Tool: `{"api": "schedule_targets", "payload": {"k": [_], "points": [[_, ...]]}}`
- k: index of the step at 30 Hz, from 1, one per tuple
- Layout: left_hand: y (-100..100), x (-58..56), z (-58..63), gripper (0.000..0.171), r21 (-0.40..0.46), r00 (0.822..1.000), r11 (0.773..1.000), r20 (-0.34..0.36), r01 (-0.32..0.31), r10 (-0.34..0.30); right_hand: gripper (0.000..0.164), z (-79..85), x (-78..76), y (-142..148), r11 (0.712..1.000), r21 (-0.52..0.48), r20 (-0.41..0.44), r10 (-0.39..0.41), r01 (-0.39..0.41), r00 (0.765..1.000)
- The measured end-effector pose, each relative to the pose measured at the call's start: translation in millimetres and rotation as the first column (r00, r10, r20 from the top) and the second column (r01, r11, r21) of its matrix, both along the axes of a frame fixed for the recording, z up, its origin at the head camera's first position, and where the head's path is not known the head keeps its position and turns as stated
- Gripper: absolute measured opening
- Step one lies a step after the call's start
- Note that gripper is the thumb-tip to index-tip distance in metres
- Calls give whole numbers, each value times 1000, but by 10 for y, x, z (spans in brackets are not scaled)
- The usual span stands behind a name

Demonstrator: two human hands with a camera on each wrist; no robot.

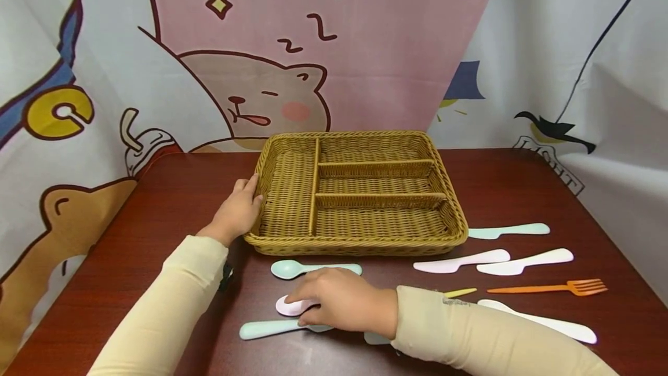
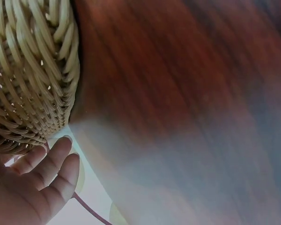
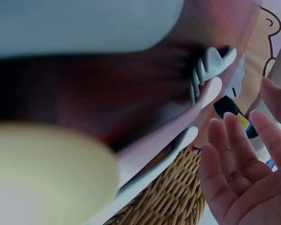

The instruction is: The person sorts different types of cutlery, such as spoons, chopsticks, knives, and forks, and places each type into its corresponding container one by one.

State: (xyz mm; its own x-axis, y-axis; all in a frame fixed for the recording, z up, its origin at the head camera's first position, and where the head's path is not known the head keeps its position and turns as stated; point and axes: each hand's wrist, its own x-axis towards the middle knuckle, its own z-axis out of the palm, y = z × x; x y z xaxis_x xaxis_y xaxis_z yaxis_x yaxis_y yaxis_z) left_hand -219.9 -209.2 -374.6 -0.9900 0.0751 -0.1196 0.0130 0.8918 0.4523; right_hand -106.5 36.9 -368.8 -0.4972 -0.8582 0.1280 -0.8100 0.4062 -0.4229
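Observation:
In the head view my left hand (image 1: pixel 237 210) rests at the left side of a woven basket (image 1: pixel 355 245). Its fingers lie loosely bent beside the wicker wall (image 2: pixel 33 70) in the left wrist view, where the thumb is out of sight. Over a pink spoon (image 1: pixel 291 306) hovers my right hand (image 1: pixel 344 300), covering most of the spoon from the head. The right wrist view shows its fingers (image 3: pixel 236 145) spread and apart from the utensils. On either side of the pink spoon lie a pale green spoon (image 1: pixel 287 270) and a pale green fork (image 1: pixel 268 328).
The basket has several compartments. Right of the right hand lie a green knife (image 1: pixel 514 230), a pink knife (image 1: pixel 459 261), two white knives (image 1: pixel 527 261) and an orange fork (image 1: pixel 548 289). A yellow utensil (image 1: pixel 461 293) is mostly under the right sleeve. A printed cloth (image 1: pixel 386 45) hangs behind the table.

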Motion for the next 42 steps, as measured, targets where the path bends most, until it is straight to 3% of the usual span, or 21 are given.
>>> {"api": "schedule_targets", "payload": {"k": [7,23,36,42], "points": [[13,6,3,59,8,1000,1000,-8,8,-8,32,1,65,-67,993,115,-17,-39,40,999],[4,-35,-39,58,19,1000,1000,-6,2,-2,28,-25,107,-120,979,201,-75,-14,28,997],[6,-19,-35,57,-5,1000,1000,-25,9,-9,24,-62,161,-177,959,281,-178,7,44,984],[5,-15,-30,57,1,1000,1000,-15,9,-9,18,-66,167,-188,954,296,-180,3,51,984]]}}
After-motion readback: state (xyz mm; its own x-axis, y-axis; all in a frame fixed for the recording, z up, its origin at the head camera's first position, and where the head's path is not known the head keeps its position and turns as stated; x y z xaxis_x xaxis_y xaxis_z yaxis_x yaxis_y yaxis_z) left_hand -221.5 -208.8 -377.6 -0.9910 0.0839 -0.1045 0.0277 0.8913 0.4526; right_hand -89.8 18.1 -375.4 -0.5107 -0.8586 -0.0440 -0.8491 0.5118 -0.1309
